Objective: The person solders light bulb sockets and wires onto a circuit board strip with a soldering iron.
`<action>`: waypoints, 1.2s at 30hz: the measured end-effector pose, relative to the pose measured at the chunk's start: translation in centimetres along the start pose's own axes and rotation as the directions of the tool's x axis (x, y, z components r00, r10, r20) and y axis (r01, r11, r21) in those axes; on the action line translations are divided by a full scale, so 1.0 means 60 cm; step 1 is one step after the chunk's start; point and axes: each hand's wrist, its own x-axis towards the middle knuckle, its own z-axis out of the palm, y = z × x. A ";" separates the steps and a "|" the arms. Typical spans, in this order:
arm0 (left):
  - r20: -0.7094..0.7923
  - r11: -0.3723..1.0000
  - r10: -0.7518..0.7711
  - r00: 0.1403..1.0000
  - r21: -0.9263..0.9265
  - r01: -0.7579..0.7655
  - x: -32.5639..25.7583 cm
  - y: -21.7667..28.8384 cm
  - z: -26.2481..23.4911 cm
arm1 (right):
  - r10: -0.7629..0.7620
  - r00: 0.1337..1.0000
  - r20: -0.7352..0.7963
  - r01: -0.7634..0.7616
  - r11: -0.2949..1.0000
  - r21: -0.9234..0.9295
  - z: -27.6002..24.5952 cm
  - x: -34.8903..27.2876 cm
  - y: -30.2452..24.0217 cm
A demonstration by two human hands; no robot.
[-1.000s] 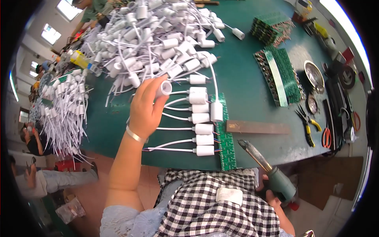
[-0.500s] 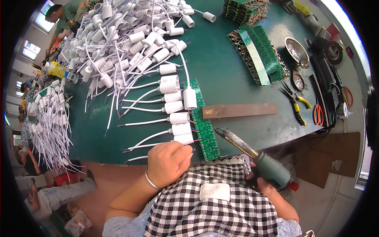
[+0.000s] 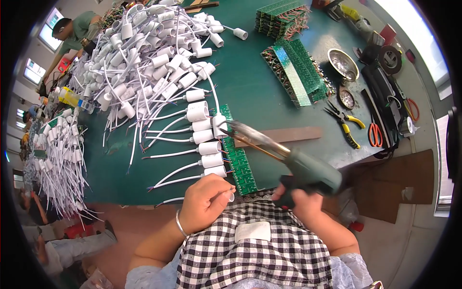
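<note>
My left hand (image 3: 208, 202) is closed around a white lamp holder (image 3: 232, 197), mostly hidden by the fingers; a white cable comes out at the hand's left. My right hand (image 3: 305, 204) grips the black handle of a green soldering gun (image 3: 315, 174). Its metal tip points far left, over the upper part of a green circuit board strip (image 3: 244, 176) and close to a white lamp holder (image 3: 219, 127) lying there. Whether the tip touches anything is unclear. Along the board's left edge several white lamp holders (image 3: 210, 148) lie in a row, some with coloured wires reaching the board.
A brown flat bar (image 3: 293, 134) lies right of the board, partly behind the gun. Beyond are a heap of lamp holders (image 3: 159, 62), stacked circuit boards (image 3: 281, 19), a metal bowl (image 3: 343, 64), yellow-handled pliers (image 3: 347, 124) and orange-handled scissors (image 3: 375, 135). Another person (image 3: 77, 31) stands far left.
My right hand has raised the soldering gun and swung it left, bringing its tip from the board's right side over the board. My left hand has drawn slightly nearer, showing the lamp holder's rim.
</note>
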 end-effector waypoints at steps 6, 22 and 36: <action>0.038 0.990 0.120 0.992 0.068 -0.123 0.004 -0.002 0.016 | 0.031 0.998 0.054 -0.027 0.997 -0.070 0.083 0.037 -0.003; -0.010 0.991 -0.106 0.994 -0.078 0.105 -0.008 0.000 0.034 | -0.112 0.990 -0.088 0.096 0.981 -0.171 0.105 0.029 0.010; -0.067 0.999 0.002 0.998 0.035 0.000 0.002 -0.002 0.036 | -0.131 0.984 -0.122 0.115 0.985 -0.130 0.108 0.034 0.019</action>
